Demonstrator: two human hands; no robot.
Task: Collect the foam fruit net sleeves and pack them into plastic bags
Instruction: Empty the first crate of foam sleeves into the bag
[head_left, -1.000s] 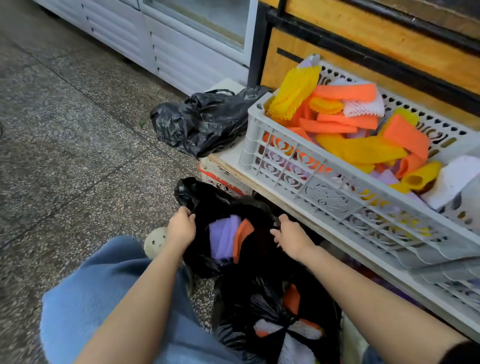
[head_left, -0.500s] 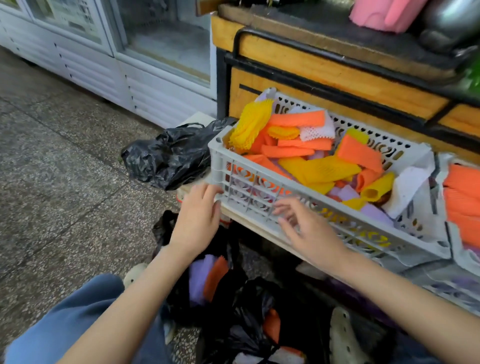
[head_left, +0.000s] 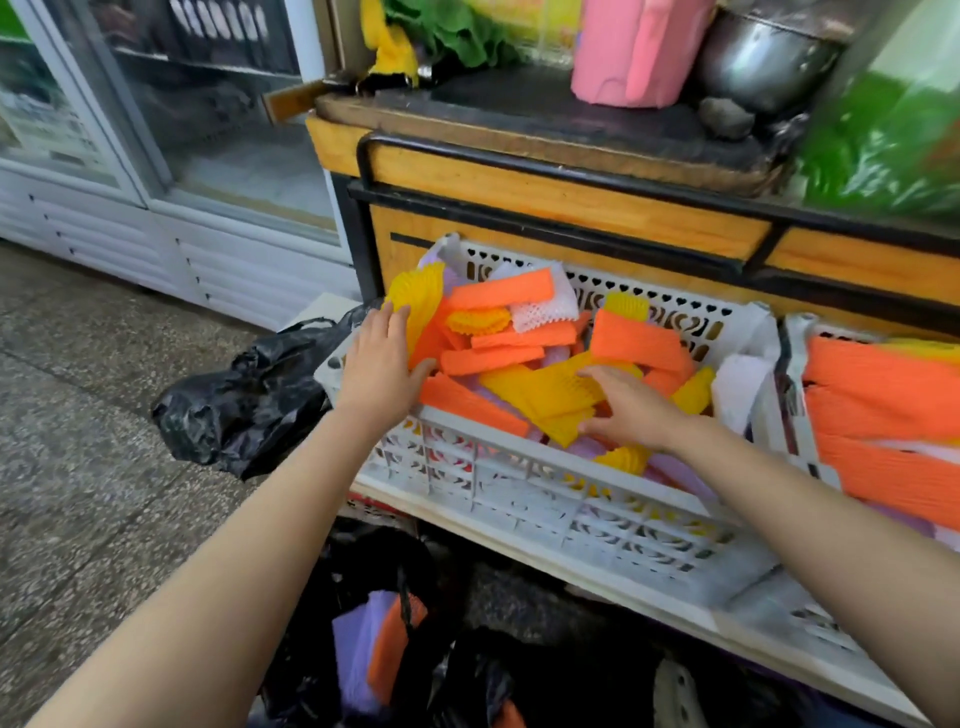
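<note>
The left hand (head_left: 382, 364) is laid flat over the left end of the heap, fingers straight and unclenched, so that the fanned yellow foam net sleeve (head_left: 415, 291) at its fingertips is touched but not gripped. The right hand (head_left: 631, 405) is spread, equally released, upon the flat yellow foam sleeves (head_left: 545, 395) in the middle, the thumb set at their near edge. Nothing is lifted or grasped yet. Judging by this placing, the loose sleeves are about to be swept together from both sides into one handful.

The sleeves, orange, yellow, white and purple, are heaped loosely in the white perforated plastic crate (head_left: 519, 483), which is set on a low shelf within easy reach. Directly below and nearer, the open black plastic bag (head_left: 311, 675) is kept with its mouth upward, and a purple and an orange sleeve (head_left: 363, 649) are already seen inside it; a gathered handful would need only to be dropped. A crumpled second black bag (head_left: 244, 405) lies on the floor to the left, and a neighbouring crate of orange sleeves (head_left: 883, 415) stands to the right.
</note>
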